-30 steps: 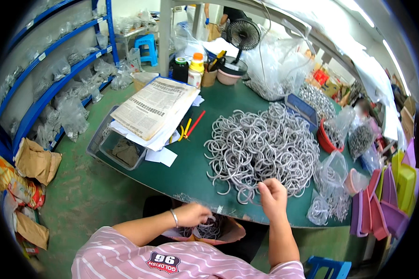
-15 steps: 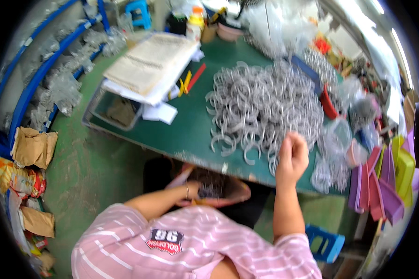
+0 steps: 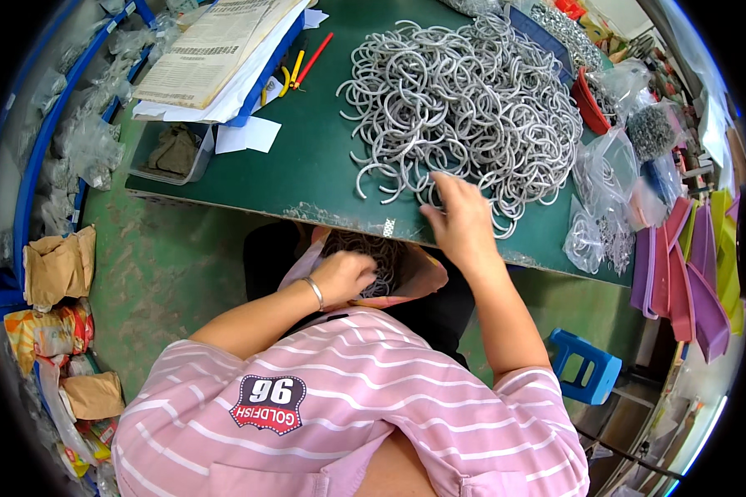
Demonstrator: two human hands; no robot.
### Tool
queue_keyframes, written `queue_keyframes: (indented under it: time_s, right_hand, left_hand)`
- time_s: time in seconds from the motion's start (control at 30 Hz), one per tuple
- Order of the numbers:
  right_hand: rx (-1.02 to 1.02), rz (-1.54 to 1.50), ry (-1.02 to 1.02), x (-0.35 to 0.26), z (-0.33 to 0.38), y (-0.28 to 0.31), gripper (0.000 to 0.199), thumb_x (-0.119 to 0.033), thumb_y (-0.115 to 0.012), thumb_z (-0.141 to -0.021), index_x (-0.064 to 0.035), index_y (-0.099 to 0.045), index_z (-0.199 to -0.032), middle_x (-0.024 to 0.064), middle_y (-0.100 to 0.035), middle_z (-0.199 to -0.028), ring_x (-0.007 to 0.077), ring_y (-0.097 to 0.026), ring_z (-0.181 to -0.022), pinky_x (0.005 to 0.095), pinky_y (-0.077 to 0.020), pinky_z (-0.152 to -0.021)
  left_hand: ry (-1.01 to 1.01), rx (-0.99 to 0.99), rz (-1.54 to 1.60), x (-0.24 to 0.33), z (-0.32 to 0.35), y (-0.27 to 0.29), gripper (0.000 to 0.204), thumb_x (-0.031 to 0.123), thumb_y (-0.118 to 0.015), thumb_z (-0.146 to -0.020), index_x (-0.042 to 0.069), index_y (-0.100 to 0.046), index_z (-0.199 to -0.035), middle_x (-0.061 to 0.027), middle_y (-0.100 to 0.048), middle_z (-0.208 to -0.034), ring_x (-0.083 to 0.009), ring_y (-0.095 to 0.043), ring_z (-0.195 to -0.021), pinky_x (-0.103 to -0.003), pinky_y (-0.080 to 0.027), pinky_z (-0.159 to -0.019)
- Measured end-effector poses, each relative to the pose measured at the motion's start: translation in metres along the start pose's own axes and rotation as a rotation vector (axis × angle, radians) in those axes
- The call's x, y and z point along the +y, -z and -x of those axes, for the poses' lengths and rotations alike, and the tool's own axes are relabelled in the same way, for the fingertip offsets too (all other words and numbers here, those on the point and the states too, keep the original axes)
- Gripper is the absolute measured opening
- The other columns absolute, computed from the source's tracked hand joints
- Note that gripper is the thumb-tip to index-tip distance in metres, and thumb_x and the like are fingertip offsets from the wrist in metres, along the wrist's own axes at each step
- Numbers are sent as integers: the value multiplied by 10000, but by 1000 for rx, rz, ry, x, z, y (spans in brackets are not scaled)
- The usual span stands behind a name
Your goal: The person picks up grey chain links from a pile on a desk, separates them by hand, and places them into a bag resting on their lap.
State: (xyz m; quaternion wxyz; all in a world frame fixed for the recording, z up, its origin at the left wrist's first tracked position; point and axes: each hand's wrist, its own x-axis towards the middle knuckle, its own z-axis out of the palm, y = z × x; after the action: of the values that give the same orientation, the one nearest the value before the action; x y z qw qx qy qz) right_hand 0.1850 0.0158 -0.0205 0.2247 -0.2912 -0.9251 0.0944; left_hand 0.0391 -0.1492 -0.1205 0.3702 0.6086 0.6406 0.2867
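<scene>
A large heap of grey C-shaped open rings (image 3: pixel 472 108) covers the middle of the green table (image 3: pixel 323 186). At the heap's near edge is my right hand (image 3: pixel 464 219), thumb and fingers apart, fingertips beside a few loose rings. In my lap, below the table edge, sits an opened bag (image 3: pixel 419 286) with a pinkish rim and more grey rings (image 3: pixel 381 257) inside. Over its left side rests my left hand (image 3: pixel 342 276), a bracelet on the wrist. Its fingers are curled inward, and whatever they hold is hidden.
Papers (image 3: pixel 215 54) lie stacked above a clear plastic box (image 3: pixel 174 157) at the left. Yellow-handled pliers (image 3: pixel 290 74) and a red pen-like tool (image 3: pixel 315 58) lie nearby. Right of the heap are a red tray (image 3: pixel 588 103), plastic bags (image 3: pixel 601 178) and colored bins (image 3: pixel 688 273). A blue stool (image 3: pixel 584 369) stands below.
My right hand has gone from closed to open and moved left along the heap's near edge. The left hand has shifted right over the bag. The whole view has tilted downward.
</scene>
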Motion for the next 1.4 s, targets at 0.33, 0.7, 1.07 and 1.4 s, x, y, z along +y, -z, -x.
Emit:
queue_keyframes:
  time_s: [0.33, 0.7, 1.07, 1.4]
  right_hand:
    - [-148, 93, -66, -3, -5, -14, 213, -57, -605, -763, -100, -573, -969, 156, -550, -924, 361, -594, -778, 451, -484, -662]
    - [24, -1094, -351, -6, -55, -4, 81, -77, -608, -873, -37, -542, -849, -7, -567, -653, 52, -509, -554, 201, -397, -505]
    - [238, -1125, -201, -4, -41, -28, 62, -73, -545, -919, -18, -571, -907, -9, -558, -732, 58, -502, -617, 209, -409, -549]
    - [459, -859, -422, 6, -16, -5, 157, 32, -569, -869, -16, -646, -997, 76, -677, -978, 100, -636, -803, 228, -520, -610]
  left_hand:
    - [-83, 611, -296, 38, -66, 84, 207, 117, -688, -741, 39, -594, -907, -139, -582, -846, -341, -582, -822, -407, -475, -726]
    - [-92, 557, 221, 67, -69, 121, 94, 27, -608, -861, 7, -519, -840, -51, -598, -715, -110, -628, -598, -224, -500, -526]
    - [-78, 398, 538, 49, -19, 115, 106, 11, -625, -855, 16, -525, -820, -33, -590, -732, -101, -623, -617, -217, -496, -543]
    - [-134, 263, 51, 22, 5, 53, 82, 19, -651, -797, -15, -624, -867, -112, -620, -763, -200, -648, -654, -285, -499, -570]
